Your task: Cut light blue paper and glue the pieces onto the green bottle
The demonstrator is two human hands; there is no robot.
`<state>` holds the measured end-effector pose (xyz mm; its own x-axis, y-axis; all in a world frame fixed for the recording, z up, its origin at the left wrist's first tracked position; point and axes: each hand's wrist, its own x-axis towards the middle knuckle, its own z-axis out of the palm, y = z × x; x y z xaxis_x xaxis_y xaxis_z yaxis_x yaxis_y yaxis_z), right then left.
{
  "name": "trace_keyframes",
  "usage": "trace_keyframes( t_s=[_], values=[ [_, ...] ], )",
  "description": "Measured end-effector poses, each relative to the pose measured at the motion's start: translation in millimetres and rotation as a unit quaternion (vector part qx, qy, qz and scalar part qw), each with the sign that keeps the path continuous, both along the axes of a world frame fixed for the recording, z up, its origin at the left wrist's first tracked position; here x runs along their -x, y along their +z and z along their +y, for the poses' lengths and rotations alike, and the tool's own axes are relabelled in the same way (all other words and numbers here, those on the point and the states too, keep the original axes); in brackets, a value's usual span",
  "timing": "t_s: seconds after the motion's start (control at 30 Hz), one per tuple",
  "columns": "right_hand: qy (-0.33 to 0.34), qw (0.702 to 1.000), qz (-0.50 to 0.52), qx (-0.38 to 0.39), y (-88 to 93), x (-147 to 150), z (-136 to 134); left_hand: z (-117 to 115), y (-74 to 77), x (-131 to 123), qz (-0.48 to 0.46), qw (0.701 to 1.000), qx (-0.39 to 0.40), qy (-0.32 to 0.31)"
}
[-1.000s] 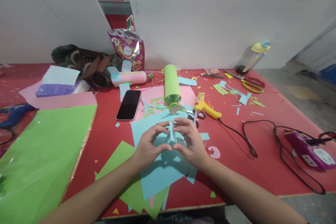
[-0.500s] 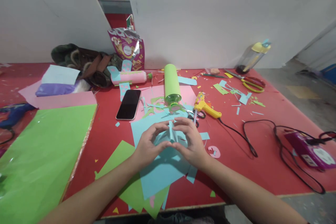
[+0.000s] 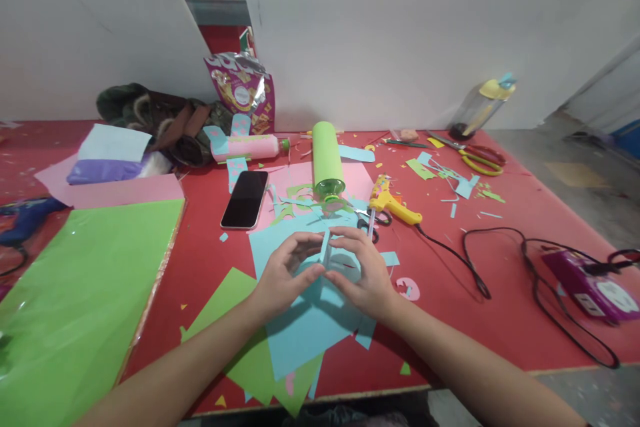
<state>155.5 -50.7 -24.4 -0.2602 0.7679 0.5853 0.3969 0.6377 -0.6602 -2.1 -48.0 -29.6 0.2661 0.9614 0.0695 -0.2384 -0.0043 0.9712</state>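
My left hand (image 3: 283, 275) and my right hand (image 3: 361, 271) meet over a light blue paper sheet (image 3: 305, 327) on the red table (image 3: 210, 260). Both pinch a small light blue paper piece (image 3: 326, 250) that stands upright between the fingertips. The thumbs nearly touch below it. Green paper sheets (image 3: 240, 340) lie under the blue one. Just beyond my hands lie a green-wrapped bottle (image 3: 327, 160) on its side and a yellow glue gun (image 3: 393, 203).
A black phone (image 3: 245, 199) lies left of the bottle. A large green sheet (image 3: 75, 293) covers the left. Scissors (image 3: 475, 157), paper scraps, a black cable (image 3: 500, 260), a purple power strip (image 3: 590, 287) sit right. A snack bag (image 3: 243, 90) and water bottle (image 3: 480, 107) stand by the wall.
My fingers have drawn slightly closer together around the small blue piece, which now tilts a little. Everything else on the table is where it was.
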Motion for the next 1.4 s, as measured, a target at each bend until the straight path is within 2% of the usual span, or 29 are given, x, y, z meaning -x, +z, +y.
trace_keyframes(
  t_s=[0.1,0.17,0.33,0.5,0.57,0.77,0.93,1.17,1.4],
  values=[
    [-0.007,1.000,-0.001,-0.006,1.5,-1.3,1.3,0.6,4.2,-0.8,-0.032,0.999,0.040,-0.008],
    [-0.012,1.000,-0.009,-0.009,2.5,-3.0,3.4,1.1,7.1,-1.6,-0.075,0.992,0.098,-0.031],
    [-0.020,0.996,-0.072,-0.058,2.1,-12.2,11.5,3.4,11.0,-5.1,-0.163,0.951,0.256,-0.050],
    [0.076,0.967,-0.208,-0.128,1.8,-21.0,18.0,6.4,9.3,-7.0,-0.202,0.901,0.376,-0.070],
    [0.090,0.957,-0.230,-0.154,1.1,-21.4,18.8,7.6,8.0,-6.8,-0.213,0.886,0.405,-0.073],
    [0.071,0.940,-0.253,-0.216,-1.2,-21.0,20.5,10.6,8.5,-5.8,-0.235,0.840,0.486,-0.059],
    [0.084,0.928,-0.284,-0.228,2.3,-22.1,21.8,9.5,12.1,-7.6,-0.243,0.808,0.529,-0.090],
    [0.098,0.936,-0.252,-0.226,0.4,-22.8,22.7,9.8,16.7,-10.1,-0.223,0.816,0.529,-0.071],
    [0.099,0.944,-0.239,-0.204,-4.6,-22.9,24.0,8.4,10.5,-10.2,-0.183,0.856,0.479,-0.060]
  ],
)
